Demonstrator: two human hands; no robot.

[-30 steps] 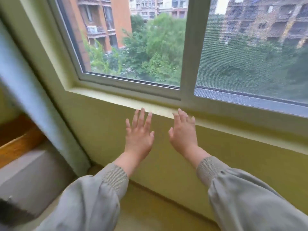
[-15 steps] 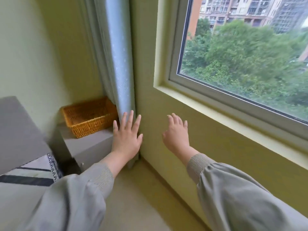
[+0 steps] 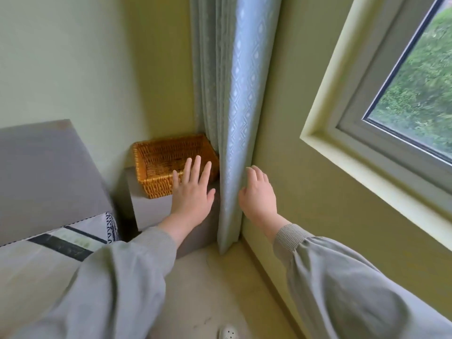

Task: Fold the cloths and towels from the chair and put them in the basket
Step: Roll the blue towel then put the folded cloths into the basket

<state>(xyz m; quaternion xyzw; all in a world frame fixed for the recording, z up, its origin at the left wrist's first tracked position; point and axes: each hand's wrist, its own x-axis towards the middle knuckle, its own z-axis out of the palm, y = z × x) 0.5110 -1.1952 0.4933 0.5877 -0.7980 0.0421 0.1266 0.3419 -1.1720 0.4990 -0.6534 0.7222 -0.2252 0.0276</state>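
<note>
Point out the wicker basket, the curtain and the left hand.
wicker basket [image 3: 156, 185]: head view, front woven wall.
curtain [image 3: 234, 94]: head view, a middle fold.
left hand [image 3: 192, 199]: head view, back of the hand.

A patterned blue-grey curtain [image 3: 234, 94] hung at 12 o'clock in the corner of yellow-green walls [image 3: 73, 57], and daylight came through a white-framed window [image 3: 415, 94] at 2 o'clock. A grey headboard [image 3: 44, 172] stood at 9 o'clock beside a grey nightstand [image 3: 156, 211], with beige floor [image 3: 220, 289] at 6 o'clock.
</note>
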